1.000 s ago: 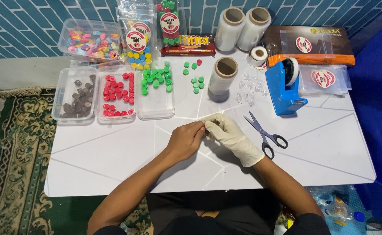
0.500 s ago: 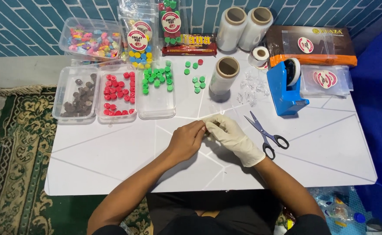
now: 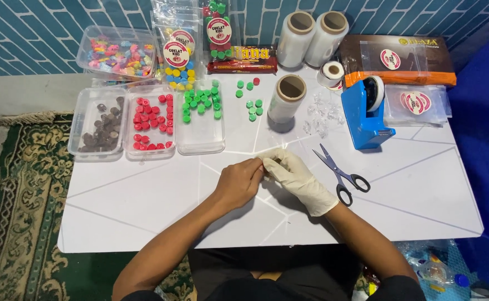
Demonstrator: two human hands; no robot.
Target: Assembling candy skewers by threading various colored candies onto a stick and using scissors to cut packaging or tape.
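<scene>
1. Your bare left hand and gloved right hand stay pressed together, pinching a small dark piece; they have hardly moved.
2. It sits mid-table, scissors beside, so wrapping seems ongoing.

Hidden between left hand and gloved right hand, beside the scissors: something too small to tell.

small dark piece | mostly hidden, kind not discernible | pinched between fingertips of bare left hand and white-gloved right hand | held just above white table, centre, near its front half
</scene>
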